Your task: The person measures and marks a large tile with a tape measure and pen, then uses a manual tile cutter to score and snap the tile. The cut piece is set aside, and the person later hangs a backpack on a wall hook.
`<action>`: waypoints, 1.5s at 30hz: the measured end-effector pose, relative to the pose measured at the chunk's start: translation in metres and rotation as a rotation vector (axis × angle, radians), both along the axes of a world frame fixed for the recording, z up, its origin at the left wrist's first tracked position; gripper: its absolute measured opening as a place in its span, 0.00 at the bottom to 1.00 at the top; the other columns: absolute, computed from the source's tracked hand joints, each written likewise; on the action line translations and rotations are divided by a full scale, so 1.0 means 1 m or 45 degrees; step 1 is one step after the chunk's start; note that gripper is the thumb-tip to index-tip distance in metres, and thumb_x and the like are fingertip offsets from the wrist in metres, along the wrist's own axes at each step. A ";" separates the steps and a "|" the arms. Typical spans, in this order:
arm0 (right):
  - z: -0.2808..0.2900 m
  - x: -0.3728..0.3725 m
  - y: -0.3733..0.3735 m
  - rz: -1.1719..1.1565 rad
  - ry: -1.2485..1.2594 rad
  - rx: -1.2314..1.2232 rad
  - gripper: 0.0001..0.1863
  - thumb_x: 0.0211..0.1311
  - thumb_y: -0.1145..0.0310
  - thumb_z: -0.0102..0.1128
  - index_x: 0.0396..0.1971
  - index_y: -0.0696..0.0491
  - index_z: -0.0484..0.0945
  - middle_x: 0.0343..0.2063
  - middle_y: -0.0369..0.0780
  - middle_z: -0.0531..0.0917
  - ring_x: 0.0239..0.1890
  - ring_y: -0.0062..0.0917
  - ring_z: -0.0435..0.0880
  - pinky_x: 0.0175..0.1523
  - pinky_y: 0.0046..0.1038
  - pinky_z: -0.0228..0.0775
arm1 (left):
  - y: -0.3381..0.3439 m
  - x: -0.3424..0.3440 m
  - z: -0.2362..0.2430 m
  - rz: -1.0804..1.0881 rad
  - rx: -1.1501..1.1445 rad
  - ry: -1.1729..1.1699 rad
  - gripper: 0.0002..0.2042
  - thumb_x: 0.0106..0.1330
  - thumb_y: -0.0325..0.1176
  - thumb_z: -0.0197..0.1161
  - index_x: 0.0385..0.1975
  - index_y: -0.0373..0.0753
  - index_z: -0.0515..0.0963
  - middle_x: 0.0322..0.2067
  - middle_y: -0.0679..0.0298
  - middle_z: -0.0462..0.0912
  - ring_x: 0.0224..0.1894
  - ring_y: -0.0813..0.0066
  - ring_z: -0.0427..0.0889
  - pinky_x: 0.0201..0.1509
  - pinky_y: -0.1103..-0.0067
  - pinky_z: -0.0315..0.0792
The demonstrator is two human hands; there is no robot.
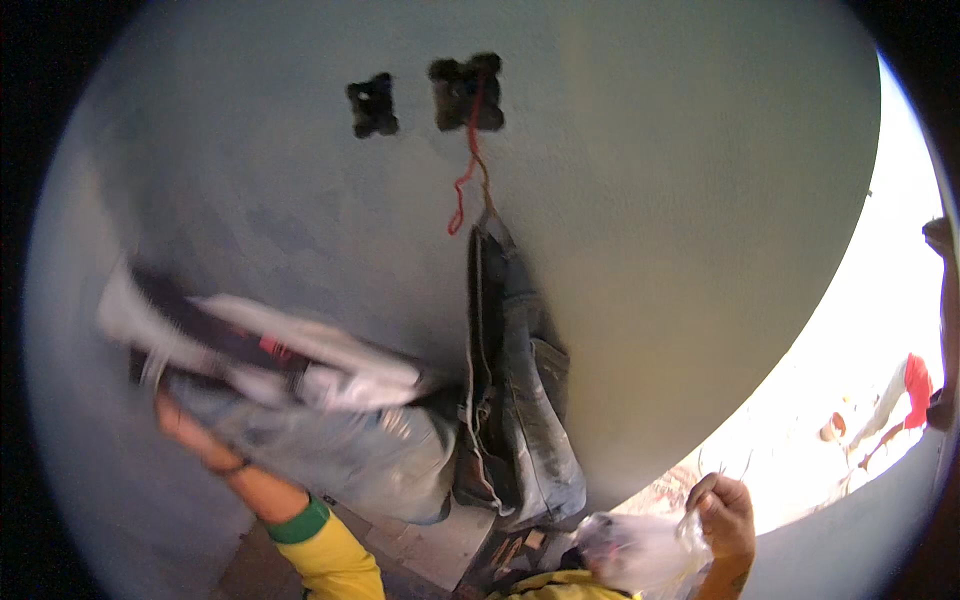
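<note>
My left hand [178, 418] is raised on the left and closed at the end of a bundle of clothes [320, 440]. Pale blue denim makes up its lower part, with white and dark cloth above; motion blurs it and the fingers are mostly hidden. At the lower right my right hand [722, 508] pinches the gathered top of a clear plastic bag [640, 548]. What lies in the bag is too blurred to name. Between my hands, a worn grey-blue denim garment [535, 400] with an open zip hangs against the wall.
Red cord [462, 190] dangles from one of two dark openings [466, 95] in the grey-green wall [650, 200]. Flat boards or tiles [430, 545] lie below the clothes. Beyond the bright opening at right, a person in red [916, 390] is partly visible.
</note>
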State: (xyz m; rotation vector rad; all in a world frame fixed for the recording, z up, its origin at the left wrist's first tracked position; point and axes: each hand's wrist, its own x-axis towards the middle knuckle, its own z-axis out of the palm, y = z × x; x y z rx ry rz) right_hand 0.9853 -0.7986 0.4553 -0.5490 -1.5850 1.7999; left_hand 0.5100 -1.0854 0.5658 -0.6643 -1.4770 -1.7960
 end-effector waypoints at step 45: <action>-0.126 0.388 0.563 -0.733 -0.525 0.753 0.09 0.62 0.69 0.67 0.40 0.54 0.84 0.29 0.42 0.86 0.28 0.35 0.86 0.33 0.30 0.78 | 0.805 0.614 -0.292 -2.689 -1.111 -1.909 0.24 0.65 0.36 0.64 0.57 0.28 0.72 0.47 0.55 0.82 0.51 0.63 0.81 0.53 0.77 0.78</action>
